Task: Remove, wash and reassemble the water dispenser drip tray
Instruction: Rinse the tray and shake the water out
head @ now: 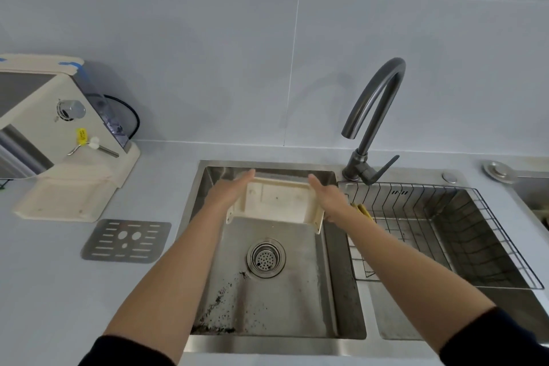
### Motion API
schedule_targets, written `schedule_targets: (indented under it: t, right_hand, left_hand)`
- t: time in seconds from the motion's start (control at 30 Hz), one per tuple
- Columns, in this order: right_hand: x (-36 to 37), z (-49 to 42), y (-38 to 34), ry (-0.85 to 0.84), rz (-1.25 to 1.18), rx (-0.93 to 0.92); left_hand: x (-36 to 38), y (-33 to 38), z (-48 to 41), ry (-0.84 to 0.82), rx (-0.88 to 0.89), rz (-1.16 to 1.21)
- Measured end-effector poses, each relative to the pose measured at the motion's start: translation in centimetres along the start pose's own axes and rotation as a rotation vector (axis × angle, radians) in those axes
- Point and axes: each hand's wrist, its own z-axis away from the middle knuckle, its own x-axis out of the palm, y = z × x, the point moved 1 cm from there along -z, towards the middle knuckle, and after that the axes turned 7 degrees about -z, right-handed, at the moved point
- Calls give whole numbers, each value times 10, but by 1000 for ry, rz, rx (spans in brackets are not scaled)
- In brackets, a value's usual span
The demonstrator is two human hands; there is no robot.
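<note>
So the cream drip tray [277, 202] was held over the far end of the left sink basin [297, 306], pressed between two flat palms. The left hand [230, 192] was laid against its left wall and the right hand [326, 199] against its right wall, fingers stretched out rather than curled. It was tipped with its inside facing near, probably so any leftover water would run toward the drain [265, 257]. The metal grate [127, 241] was left on the counter to the left, near the dispenser [62, 134], presumably so each part could be washed separately. The faucet [374, 116] wasn't seen running.
</note>
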Motion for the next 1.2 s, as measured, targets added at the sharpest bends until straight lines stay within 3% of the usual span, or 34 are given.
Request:
schedule_targets:
  t: [0.13, 0.2, 0.27, 0.33, 0.4, 0.6, 0.73, 0.8, 0.87, 0.93, 1.2]
  right_hand:
    - [-17, -2, -21, 125, 1, -176]
    - [-12, 1, -18, 177, 64, -197]
    - [0, -2, -2, 117, 155, -84]
    - [10, 0, 18, 11, 247, 78]
    - [12, 0, 21, 5, 290, 109]
    - [-16, 0, -21, 170, 352, -218]
    - [-25, 3, -29, 367, 335, -288]
    - [-16, 3, -17, 289, 401, -264]
    - [-1, 3, 5, 104, 420, -115]
    - [9, 1, 21, 38, 373, 30]
    - [4, -7, 5, 130, 477, -97]
  left_hand:
    - [-20, 20, -6, 145, 115, 99]
    - [-16, 15, -8, 176, 90, 138]
    - [1, -1, -7, 64, -40, 96]
    - [21, -19, 0, -163, -177, 40]
    - [27, -23, 1, -208, -203, 2]
    - [-13, 26, 7, 53, 47, -120]
    - [-30, 37, 10, 197, 106, -172]
    - [-16, 26, 7, 171, 91, -208]
    - [10, 3, 5, -38, -31, -188]
    - [28, -17, 5, -206, -193, -76]
    - [16, -1, -8, -49, -94, -156]
